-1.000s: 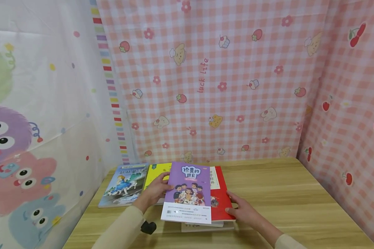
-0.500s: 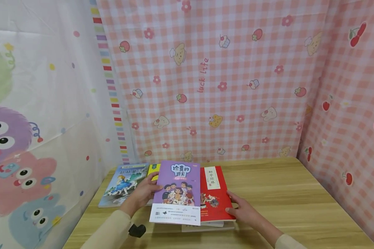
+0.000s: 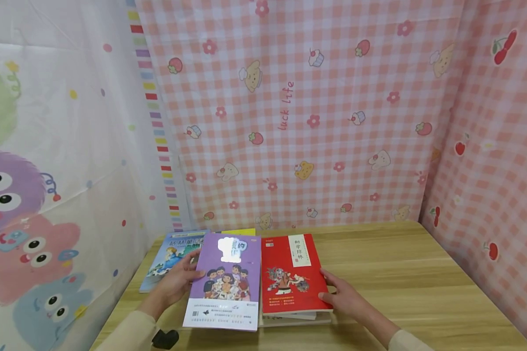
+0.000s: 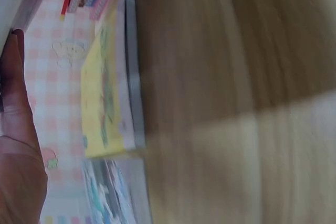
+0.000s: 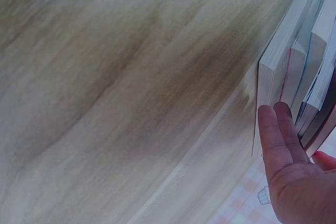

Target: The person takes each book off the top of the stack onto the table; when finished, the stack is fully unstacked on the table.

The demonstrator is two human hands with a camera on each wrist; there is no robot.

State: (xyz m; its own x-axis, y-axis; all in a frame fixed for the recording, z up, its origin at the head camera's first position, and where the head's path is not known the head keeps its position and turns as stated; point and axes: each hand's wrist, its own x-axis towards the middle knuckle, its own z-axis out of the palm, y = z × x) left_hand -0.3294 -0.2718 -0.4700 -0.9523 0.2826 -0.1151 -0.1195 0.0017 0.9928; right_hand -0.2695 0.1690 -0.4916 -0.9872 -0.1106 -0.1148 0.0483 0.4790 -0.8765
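Fingers (image 3: 191,257) of the left hand (image 3: 172,286) pinching it, a purple paperback (image 3: 224,285) is being held beside a red-topped book stack (image 3: 295,280) being touched by the right hand's (image 3: 349,303) straight fingers (image 5: 272,132).

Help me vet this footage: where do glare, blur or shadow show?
Head: white glare on the purple book hides some title characters; left wrist: the yellow book is blurred, a shadow crosses the table; right wrist: dull, soft wood grain.

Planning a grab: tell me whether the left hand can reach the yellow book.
Probably not: the left hand holds the purple book, which hides most of the yellow book in the head view.
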